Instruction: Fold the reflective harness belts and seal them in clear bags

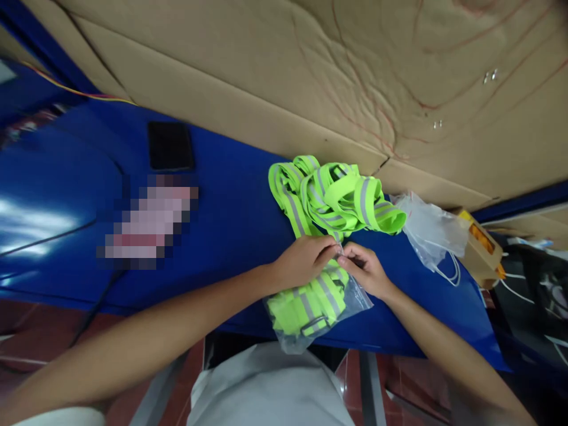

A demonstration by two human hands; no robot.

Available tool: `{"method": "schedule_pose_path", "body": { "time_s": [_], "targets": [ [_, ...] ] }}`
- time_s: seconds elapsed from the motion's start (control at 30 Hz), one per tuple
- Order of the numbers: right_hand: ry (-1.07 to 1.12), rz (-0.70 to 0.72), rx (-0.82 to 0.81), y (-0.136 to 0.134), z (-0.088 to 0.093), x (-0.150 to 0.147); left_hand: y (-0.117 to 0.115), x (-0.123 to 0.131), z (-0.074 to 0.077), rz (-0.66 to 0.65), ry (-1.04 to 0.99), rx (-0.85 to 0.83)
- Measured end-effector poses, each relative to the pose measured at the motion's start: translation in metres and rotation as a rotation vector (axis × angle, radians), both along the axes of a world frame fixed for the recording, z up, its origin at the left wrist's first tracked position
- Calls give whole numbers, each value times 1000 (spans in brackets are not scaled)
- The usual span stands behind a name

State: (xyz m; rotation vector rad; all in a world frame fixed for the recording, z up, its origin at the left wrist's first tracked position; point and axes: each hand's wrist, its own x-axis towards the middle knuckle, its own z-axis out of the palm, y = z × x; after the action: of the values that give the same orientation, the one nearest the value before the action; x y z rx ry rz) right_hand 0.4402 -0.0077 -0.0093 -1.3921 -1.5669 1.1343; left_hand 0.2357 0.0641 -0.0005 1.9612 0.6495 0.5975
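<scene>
Currently: left hand (305,263) and right hand (369,273) are pinching the mouth of the clear plastic bag (360,300) between fingers | Bag, containing yellow-green reflective strap (306,305), is sitting over the worktop's (235,207) front edge | Step: apparently sealing | Next: likely calling for pressing along the closure.

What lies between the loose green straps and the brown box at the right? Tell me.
In the head view, crumpled clear plastic lies between the loose green straps and the brown box.
</scene>
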Motion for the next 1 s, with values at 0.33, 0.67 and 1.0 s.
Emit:
{"method": "schedule_pose_path", "body": {
  "time_s": [0.33,0.67,1.0],
  "targets": [
    [84,-30,15,-3,4,-7,-1,-3,7,-7,-92,-12],
    [38,-62,77,2,-2,4,10,0,2,-13,-175,-221],
    [-4,-109,71,1,-7,-2,9,2,-1,-16,-132,-148]
  ]
}}
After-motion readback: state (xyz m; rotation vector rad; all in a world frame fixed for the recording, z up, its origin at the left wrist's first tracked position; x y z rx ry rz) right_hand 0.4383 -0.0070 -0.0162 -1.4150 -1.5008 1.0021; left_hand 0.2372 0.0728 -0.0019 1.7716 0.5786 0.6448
